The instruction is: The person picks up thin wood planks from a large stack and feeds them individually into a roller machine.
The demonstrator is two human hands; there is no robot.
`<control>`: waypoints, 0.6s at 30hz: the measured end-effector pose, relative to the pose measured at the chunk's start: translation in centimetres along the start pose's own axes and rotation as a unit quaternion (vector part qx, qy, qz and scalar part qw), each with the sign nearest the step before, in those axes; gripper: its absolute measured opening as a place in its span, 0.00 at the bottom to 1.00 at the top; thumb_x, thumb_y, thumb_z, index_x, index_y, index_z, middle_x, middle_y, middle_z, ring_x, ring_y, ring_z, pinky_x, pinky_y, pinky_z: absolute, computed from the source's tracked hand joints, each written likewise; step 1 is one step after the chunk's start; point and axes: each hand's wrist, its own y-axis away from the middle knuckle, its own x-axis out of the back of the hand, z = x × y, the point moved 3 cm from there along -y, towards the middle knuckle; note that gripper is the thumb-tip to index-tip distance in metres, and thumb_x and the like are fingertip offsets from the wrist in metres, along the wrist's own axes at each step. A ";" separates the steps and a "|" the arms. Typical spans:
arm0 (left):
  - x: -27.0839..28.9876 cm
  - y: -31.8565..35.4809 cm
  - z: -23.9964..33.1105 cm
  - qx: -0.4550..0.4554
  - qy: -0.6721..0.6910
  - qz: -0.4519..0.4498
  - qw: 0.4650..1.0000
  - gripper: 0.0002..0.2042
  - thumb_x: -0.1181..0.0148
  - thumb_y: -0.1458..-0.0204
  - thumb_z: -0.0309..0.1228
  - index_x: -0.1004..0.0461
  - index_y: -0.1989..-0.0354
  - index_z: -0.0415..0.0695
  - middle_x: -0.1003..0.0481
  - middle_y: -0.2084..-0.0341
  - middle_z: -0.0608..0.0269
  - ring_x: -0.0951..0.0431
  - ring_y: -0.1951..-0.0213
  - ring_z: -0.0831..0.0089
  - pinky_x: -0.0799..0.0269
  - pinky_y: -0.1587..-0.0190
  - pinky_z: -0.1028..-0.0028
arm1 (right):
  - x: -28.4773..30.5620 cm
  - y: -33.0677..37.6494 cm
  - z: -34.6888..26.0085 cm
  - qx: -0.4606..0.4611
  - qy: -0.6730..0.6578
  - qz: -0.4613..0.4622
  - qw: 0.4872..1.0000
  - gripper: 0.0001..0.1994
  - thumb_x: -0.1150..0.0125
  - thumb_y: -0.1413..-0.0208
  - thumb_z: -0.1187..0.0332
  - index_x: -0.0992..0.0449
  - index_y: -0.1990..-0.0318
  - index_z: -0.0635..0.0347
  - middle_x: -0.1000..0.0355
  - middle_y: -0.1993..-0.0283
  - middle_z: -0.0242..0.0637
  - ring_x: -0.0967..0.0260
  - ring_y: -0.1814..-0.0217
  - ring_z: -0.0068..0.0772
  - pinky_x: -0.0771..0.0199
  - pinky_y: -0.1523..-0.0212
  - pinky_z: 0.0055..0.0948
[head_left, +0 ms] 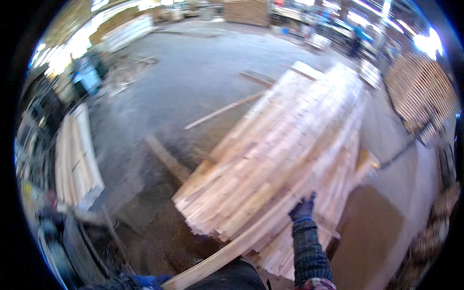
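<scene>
A long pale wooden board (232,251) slants from the lower edge up onto a big stack of planks (270,159). At its near end my left hand (151,280), in a blue glove, is closed around the board; its fingers are mostly out of sight at the picture's edge. My right hand (302,209), in a dark glove, reaches forward over the right part of the stack, beside the same board. Its fingers look stretched and apart, though blurred; whether they touch the wood I cannot tell.
A smaller bundle of boards (77,159) lies at the left. Loose strips (222,112) stick out on the floor beyond the stack. At the right stands a slatted wood pile (419,92), with a brown panel (369,232) nearer. Machinery and a person (356,41) are far back.
</scene>
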 end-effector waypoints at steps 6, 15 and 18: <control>5.3 11.8 -11.5 0.017 -0.170 0.168 0.971 0.41 0.29 0.69 0.50 0.35 0.43 0.49 0.26 0.54 0.54 0.26 0.54 0.60 0.31 0.52 0.64 | 4.6 -7.0 6.5 0.177 0.151 -0.177 0.956 0.29 0.57 0.39 0.46 0.42 0.38 0.57 0.40 0.39 0.42 0.41 0.41 0.39 0.40 0.40 0.39; 13.1 17.9 -20.7 0.132 -0.374 0.245 0.885 0.46 0.27 0.73 0.46 0.39 0.40 0.45 0.30 0.48 0.48 0.27 0.51 0.54 0.33 0.47 0.56 | -9.0 1.3 16.9 0.200 0.206 -0.207 0.935 0.31 0.58 0.43 0.44 0.37 0.43 0.60 0.36 0.43 0.46 0.39 0.41 0.43 0.42 0.39 0.45; 14.3 18.1 -19.2 -0.116 -0.366 0.402 0.831 0.49 0.27 0.73 0.47 0.43 0.38 0.43 0.31 0.50 0.46 0.30 0.48 0.51 0.34 0.45 0.59 | -17.9 7.0 21.1 0.189 0.185 -0.264 0.928 0.34 0.58 0.46 0.41 0.35 0.44 0.62 0.35 0.44 0.48 0.40 0.40 0.47 0.44 0.37 0.49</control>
